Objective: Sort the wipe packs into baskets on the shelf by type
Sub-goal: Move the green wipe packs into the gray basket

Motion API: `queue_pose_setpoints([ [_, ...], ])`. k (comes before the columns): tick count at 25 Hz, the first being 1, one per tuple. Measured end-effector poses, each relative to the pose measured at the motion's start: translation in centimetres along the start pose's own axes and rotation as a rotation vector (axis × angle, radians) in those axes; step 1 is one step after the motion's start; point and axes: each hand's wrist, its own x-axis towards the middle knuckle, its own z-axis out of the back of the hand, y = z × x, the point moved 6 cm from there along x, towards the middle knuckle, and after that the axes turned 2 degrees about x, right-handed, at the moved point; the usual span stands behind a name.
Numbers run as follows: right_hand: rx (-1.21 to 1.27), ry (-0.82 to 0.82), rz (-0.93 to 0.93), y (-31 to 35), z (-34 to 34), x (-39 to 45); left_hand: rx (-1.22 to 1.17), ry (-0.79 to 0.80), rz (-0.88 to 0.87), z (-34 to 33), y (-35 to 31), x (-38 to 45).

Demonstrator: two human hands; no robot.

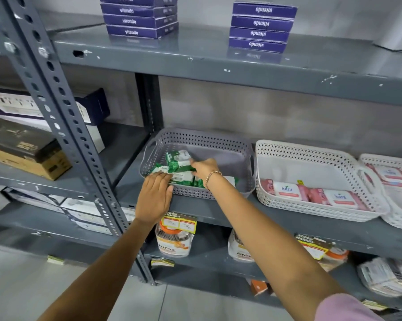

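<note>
A grey perforated basket (218, 140) stands on the middle shelf and holds several green-and-white wipe packs (178, 159). My right hand (205, 169) is inside the basket, fingers closed on a green pack near the top of the pile. My left hand (155, 198) lies flat over the basket's front left rim, fingertips touching a green pack there. To the right, a white basket (311, 151) holds pink Kara wipe packs (288, 189) along its front. A second white basket (399, 218) at the far right holds more pink packs (391, 176).
Two stacks of purple Vitendo boxes (261, 27) sit on the shelf above. A slotted grey upright (63, 107) rises at the left, with boxes (24, 158) behind it. Jars (172, 239) and price tags (179, 222) fill the shelf below.
</note>
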Motion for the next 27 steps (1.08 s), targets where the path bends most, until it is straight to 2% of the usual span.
queue_pose_setpoints([
  [3,-0.109,-0.003,0.049,0.5,3.0,-1.1,-0.059,-0.063,0.024,0.7,-0.3,0.5],
  [6,-0.027,0.022,0.089,1.1,6.9,-3.0,-0.093,-0.125,0.112,1.2,-2.3,0.5],
  [9,0.017,0.029,0.081,1.2,11.5,-5.1,-0.147,-0.125,0.092,0.7,-7.3,1.2],
  [13,-0.006,-0.037,0.121,1.3,20.4,-7.5,-0.326,-0.083,-0.019,-0.2,-17.1,4.1],
  [15,-0.005,-0.079,0.125,0.7,27.3,-8.8,-0.392,-0.032,-0.132,-1.3,-24.0,4.8],
  [19,0.025,-0.268,0.067,-1.1,43.0,-10.2,-0.333,0.106,-0.274,-4.3,-36.6,5.1],
  [21,-0.071,-0.440,0.032,-1.9,51.5,-10.3,-0.274,0.154,-0.305,-6.1,-42.0,5.1],
  [24,-0.475,-0.691,-0.055,-2.7,62.6,-10.2,-0.179,0.185,-0.308,-8.6,-47.6,4.9],
  [26,-0.655,-0.715,-0.145,-3.6,67.5,-9.1,-0.125,0.148,-0.286,-9.8,-49.1,4.6],
  [27,-0.727,-0.673,-0.215,-4.4,69.1,-8.3,-0.115,0.123,-0.276,-10.3,-49.3,4.5],
])
